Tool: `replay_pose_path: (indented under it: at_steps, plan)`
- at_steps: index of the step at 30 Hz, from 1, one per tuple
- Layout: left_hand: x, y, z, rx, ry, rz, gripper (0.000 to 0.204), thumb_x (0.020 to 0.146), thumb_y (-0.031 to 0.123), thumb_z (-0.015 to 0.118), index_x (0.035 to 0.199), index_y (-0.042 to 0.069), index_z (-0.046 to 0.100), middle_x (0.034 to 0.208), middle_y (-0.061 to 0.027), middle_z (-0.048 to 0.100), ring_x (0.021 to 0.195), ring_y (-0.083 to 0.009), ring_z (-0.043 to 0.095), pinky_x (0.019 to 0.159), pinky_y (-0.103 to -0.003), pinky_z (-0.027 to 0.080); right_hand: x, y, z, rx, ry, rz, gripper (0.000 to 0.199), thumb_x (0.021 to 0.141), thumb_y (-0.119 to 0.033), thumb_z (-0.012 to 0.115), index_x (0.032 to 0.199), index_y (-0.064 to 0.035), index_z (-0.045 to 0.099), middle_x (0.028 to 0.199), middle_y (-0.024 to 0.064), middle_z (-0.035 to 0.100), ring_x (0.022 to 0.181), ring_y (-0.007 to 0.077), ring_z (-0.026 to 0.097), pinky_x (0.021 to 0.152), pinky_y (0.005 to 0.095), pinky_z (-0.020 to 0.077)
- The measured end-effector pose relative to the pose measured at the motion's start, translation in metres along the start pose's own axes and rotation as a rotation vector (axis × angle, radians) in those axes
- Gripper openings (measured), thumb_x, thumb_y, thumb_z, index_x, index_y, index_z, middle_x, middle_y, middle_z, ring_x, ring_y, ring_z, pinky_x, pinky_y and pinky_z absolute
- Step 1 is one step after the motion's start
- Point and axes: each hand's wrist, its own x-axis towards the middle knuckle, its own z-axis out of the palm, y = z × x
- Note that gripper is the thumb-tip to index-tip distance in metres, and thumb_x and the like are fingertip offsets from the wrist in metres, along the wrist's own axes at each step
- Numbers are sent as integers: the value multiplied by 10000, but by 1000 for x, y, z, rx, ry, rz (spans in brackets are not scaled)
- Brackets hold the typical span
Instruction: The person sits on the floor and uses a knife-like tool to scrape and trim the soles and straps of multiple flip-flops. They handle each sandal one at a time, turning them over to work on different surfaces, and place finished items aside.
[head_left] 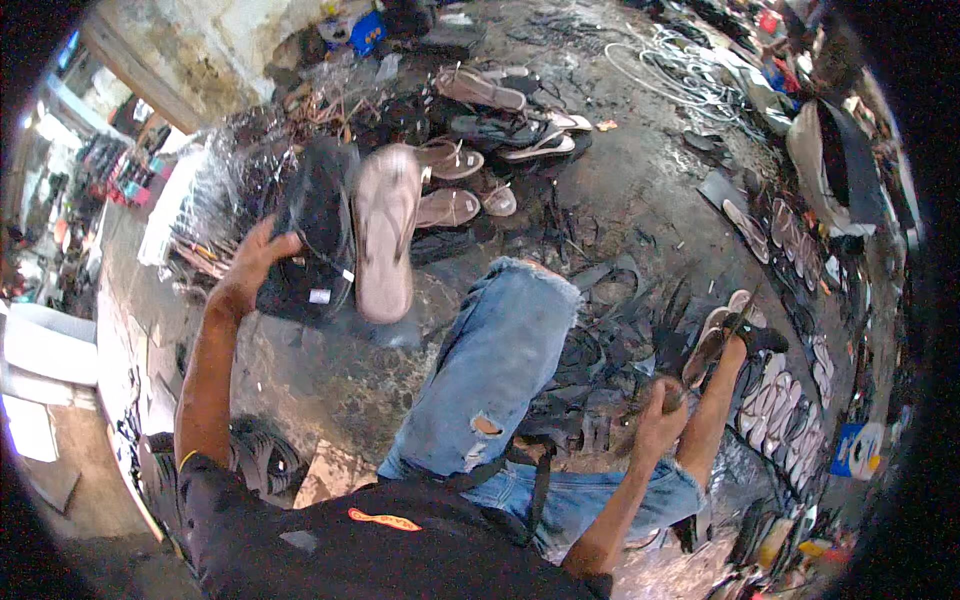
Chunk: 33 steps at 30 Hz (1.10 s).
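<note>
My left hand [252, 268] is closed on the edge of a pair of black sandals [318, 215], its thumb lying across them. A small white label shows near their lower end. Right beside them stands a beige-pink sandal [385, 240], slightly blurred, its footbed facing me; I cannot tell whether the left hand bears it too. Close to my bent right leg, my right hand [657, 428] is closed round a small, dark, rounded object [673, 399] whose kind I cannot make out.
Brown flip-flops [446, 207] and black sandals lie heaped beyond the left hand. Black strap scraps [600, 340] cover the floor between my legs. Rows of pale flip-flops [775, 405] lie at the right. A pale hose [670, 75] is coiled at the far right.
</note>
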Motion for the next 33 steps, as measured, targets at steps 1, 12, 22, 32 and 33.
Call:
replay_pose_path:
  at_steps: [1, 12, 22, 32, 33]
  plan:
    - [-9, 33, 11, -137, 22, 41, 522, 890, 253, 697, 1328, -7, 578, 1134, -34, 674, 976, -117, 616, 891, -290, 501, 11, -28, 6, 193, -61, 54, 288, 950, -282, 692, 1071, -21, 702, 952, 73, 708, 782, 208, 649, 689, 366, 525]
    - [-33, 114, 282, 43, -515, 68, 698, 735, 184, 905, 1313, -8, 565, 1184, -104, 699, 1038, -204, 668, 959, -358, 518, 18, -150, -14, 952, -420, 48, 493, 765, -297, 869, 1098, 3, 665, 1002, 65, 732, 866, 160, 680, 803, 336, 547]
    - [27, 34, 360, -253, -476, 61, 634, 850, 289, 808, 1351, 32, 516, 1218, -139, 658, 1142, -248, 590, 987, -437, 440, 51, -77, 7, 690, -45, 177, 390, 834, -351, 832, 919, 17, 737, 807, 47, 722, 696, 115, 639, 661, 283, 519]
    - [0, -59, 405, 167, -69, 25, 1338, 643, 389, 956, 1561, -15, 70, 1482, -323, 384, 1384, -402, 414, 1125, -461, 364, 76, -12, 78, 666, -333, 368, 414, 881, -427, 756, 875, -13, 753, 846, 25, 711, 763, 121, 616, 708, 311, 493]
    - [11, -70, 403, -97, -178, -27, 1282, 680, 369, 943, 1559, -5, 87, 1411, -251, 482, 1253, -359, 536, 1043, -457, 434, 88, 10, 81, 605, -427, 404, 497, 879, -488, 735, 943, 4, 759, 916, 57, 723, 820, 145, 629, 736, 330, 504]
